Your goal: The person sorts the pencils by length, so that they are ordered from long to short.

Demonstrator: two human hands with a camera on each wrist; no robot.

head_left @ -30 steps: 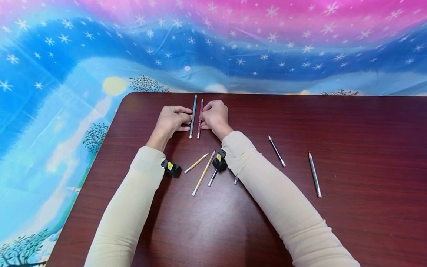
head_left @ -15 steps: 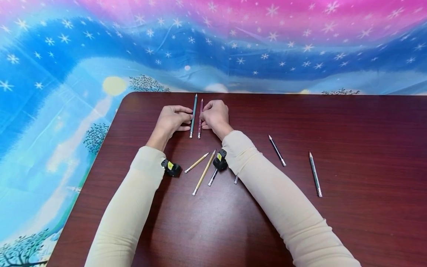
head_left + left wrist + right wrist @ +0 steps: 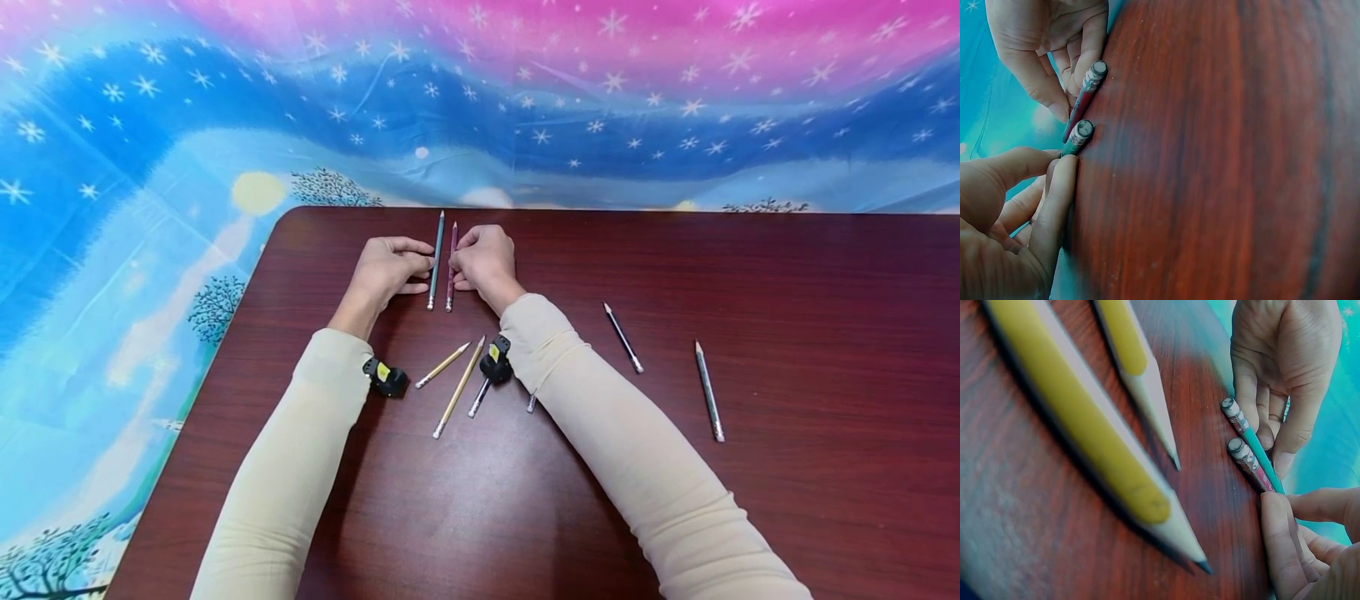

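Note:
Near the far edge of the table, my left hand (image 3: 386, 271) pinches a teal pencil (image 3: 437, 262) between thumb and fingers. Just to its right, my right hand (image 3: 486, 262) pinches a dark red pencil (image 3: 452, 267). The two pencils lie side by side with a narrow gap, their tips pointing away and their eraser ends toward me. The teal one reaches a little farther back. In the left wrist view, the teal pencil's eraser end (image 3: 1082, 130) pokes out past the left fingertips. The right wrist view shows the red pencil's eraser end (image 3: 1240, 450) beside the right fingers.
Two yellow pencils (image 3: 459, 387) and a dark pencil (image 3: 478, 400) lie below the hands. Another pencil (image 3: 531, 405) is mostly hidden under the right sleeve. Farther right lie a black pencil (image 3: 622, 337) and a dark silvery pencil (image 3: 708, 392). A patterned cloth (image 3: 600, 100) hangs behind the table.

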